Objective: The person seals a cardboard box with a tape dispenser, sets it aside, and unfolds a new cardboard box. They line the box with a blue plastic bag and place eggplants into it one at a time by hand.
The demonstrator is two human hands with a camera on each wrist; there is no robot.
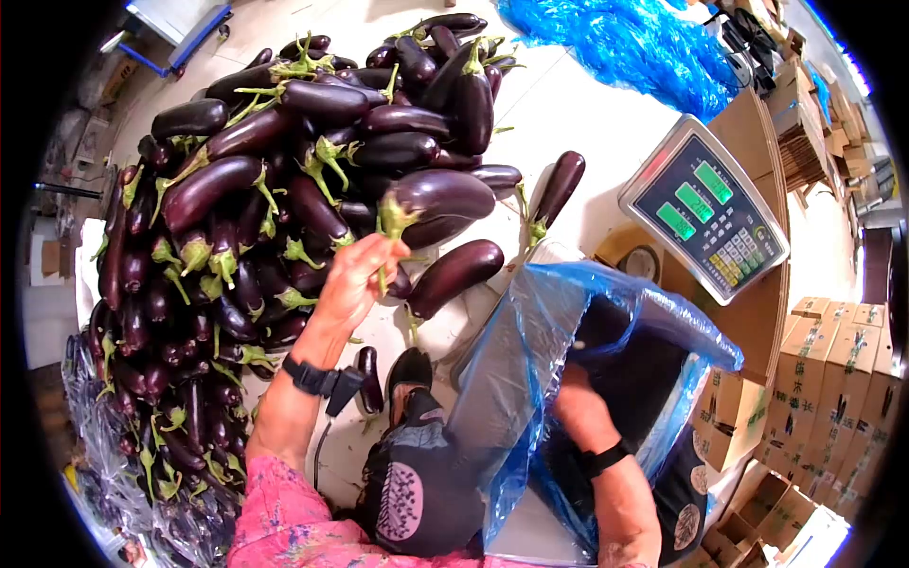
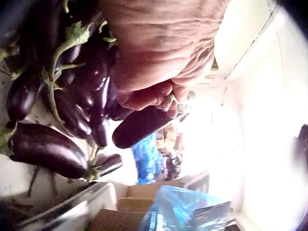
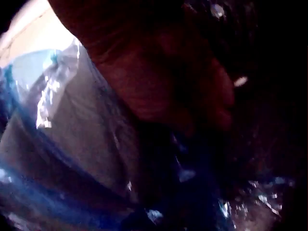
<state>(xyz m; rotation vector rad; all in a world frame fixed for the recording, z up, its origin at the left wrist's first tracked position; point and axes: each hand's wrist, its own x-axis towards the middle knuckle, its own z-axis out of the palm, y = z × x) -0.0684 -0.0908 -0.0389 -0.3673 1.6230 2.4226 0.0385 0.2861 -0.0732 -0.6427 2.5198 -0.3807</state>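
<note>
Purple-black eggplants (image 1: 237, 189) heaped on the pale floor at left, green stems poking out at all angles. Left hand (image 1: 352, 280) raised at the heap's right edge, fingers curled round the stem end of one eggplant (image 1: 436, 194), which is held above its neighbours; the left wrist view shows the same dark fruit (image 2: 142, 126) pinched under the fingers. Watch-style band on that wrist. Centre right: blue plastic bag (image 1: 530, 322) lining a box, mouth open. Right hand (image 1: 578, 402) sunk inside the bag up past the wrist; right wrist view too dark, grip cannot be told. Further right, a digital scale (image 1: 705, 208), then stacked cardboard cartons (image 1: 833, 369).
</note>
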